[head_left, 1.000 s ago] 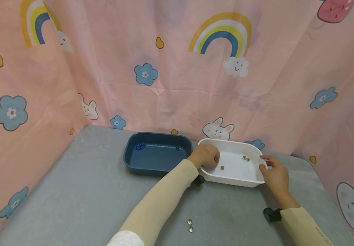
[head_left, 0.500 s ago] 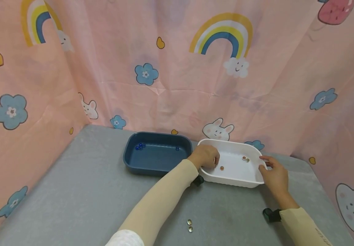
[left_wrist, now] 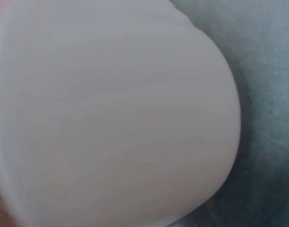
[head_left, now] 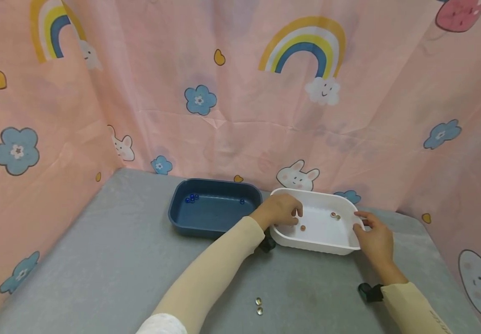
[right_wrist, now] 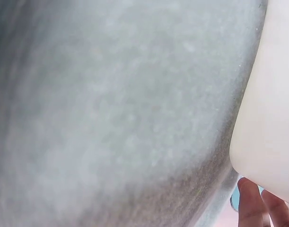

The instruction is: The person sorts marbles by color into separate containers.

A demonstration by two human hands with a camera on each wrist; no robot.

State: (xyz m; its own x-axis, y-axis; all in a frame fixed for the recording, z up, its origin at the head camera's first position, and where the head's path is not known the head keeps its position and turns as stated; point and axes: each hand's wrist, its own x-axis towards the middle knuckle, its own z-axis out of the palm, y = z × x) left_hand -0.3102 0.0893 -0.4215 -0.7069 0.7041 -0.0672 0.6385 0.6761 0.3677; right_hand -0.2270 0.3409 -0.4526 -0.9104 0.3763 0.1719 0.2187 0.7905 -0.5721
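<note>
The white tray (head_left: 307, 244) stands at the right on the table, holding several marbles. A reddish-brown marble (head_left: 303, 228) lies in it close to my left hand (head_left: 279, 211). That hand reaches in over the tray's left end, thumb and forefinger apart, with nothing seen between them. My right hand (head_left: 375, 236) grips the tray's right end by the rim; its fingers (right_wrist: 252, 203) show at the outer wall in the right wrist view. Toward the tray's right side sit a reddish marble (head_left: 333, 215) and a pale one (head_left: 338, 217). In the left wrist view, the tray's wall (left_wrist: 125, 113) hides the fingers.
A dark blue tray (head_left: 196, 230) adjoins the white one on the left, with several blue marbles (head_left: 192, 198) in it. Two clear yellowish marbles (head_left: 259, 301) lie on the grey tabletop (head_left: 111, 264) near the front. A pink patterned curtain (head_left: 240, 144) hangs behind.
My left thumb and forefinger, close together before, have spread apart, and the left wrist has shifted slightly left. The right hand stays on the tray's end.
</note>
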